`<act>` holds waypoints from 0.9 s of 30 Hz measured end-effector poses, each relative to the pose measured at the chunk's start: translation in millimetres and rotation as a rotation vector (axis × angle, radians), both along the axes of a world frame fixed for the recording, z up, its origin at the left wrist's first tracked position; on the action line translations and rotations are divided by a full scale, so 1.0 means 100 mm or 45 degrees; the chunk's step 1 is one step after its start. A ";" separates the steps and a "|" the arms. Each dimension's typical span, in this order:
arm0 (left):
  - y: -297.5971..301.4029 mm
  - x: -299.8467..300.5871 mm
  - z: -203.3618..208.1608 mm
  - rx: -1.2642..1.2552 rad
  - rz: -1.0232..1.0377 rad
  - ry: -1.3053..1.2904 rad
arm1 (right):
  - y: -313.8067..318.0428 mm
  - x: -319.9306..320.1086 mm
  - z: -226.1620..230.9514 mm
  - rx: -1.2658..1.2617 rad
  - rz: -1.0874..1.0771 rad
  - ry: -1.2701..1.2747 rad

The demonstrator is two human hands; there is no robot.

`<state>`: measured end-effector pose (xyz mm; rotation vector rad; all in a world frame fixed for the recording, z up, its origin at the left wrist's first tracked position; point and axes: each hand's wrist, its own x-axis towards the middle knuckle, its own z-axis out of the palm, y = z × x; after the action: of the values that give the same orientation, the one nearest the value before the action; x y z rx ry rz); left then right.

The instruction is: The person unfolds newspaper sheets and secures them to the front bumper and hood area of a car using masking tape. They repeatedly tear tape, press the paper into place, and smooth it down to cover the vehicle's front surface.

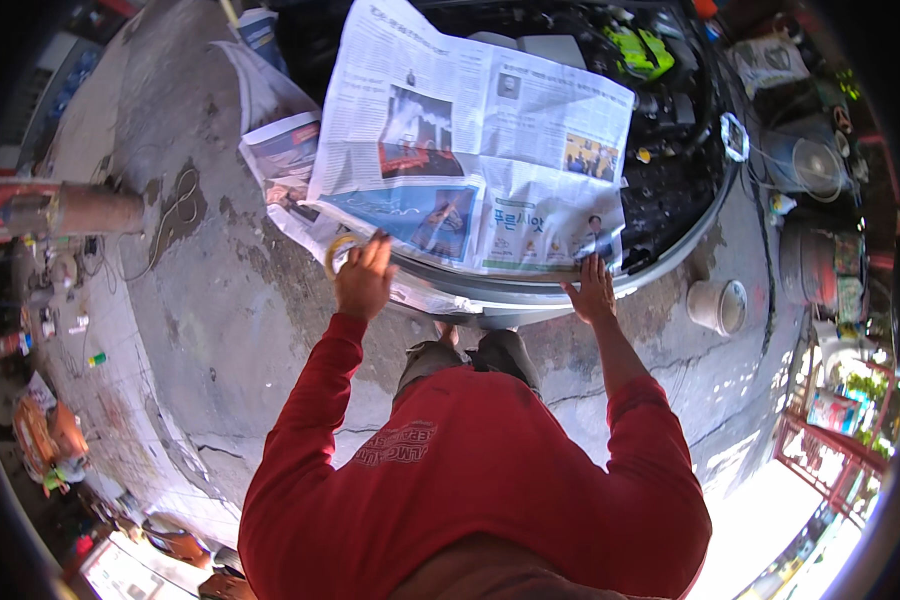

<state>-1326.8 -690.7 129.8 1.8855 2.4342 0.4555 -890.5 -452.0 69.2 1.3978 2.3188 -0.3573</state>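
A spread sheet of newspaper [460,150] lies over part of an open engine bay, its near edge along the car's front rim [530,291]. My left hand [366,280] is at the sheet's near left corner, fingertips toward the paper. At its outer side it holds a yellowish roll of tape [340,257]; how the fingers grip the roll is partly hidden. My right hand [594,290] rests with stretched fingers on the paper's near right edge. More newspaper [282,160] hangs over the car's left side.
Dark engine parts [660,205] show right of the paper, with a bright yellow-green item [638,52] among them. A white bucket [717,306] stands on the concrete floor at right. A red, cylinder-like object [80,210] lies at far left, near a loose cord [175,210].
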 end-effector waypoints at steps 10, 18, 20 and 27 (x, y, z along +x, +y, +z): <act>1.15 -0.36 1.33 0.522 0.564 -1.564 | -0.04 -0.99 0.61 -0.161 -0.140 0.927; 0.49 0.51 1.95 0.549 0.145 -1.321 | -0.60 -2.43 1.95 -0.866 -0.057 1.987; 0.39 0.54 2.05 0.551 0.097 -1.010 | -0.65 -2.57 2.14 -0.829 0.041 1.930; 0.01 0.33 2.13 0.496 0.003 -0.683 | -1.00 -2.89 2.32 -0.346 0.278 1.789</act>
<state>-1293.8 -689.2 342.4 1.5813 2.0894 1.3198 -1179.9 -551.6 300.8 0.7305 3.1161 -1.9817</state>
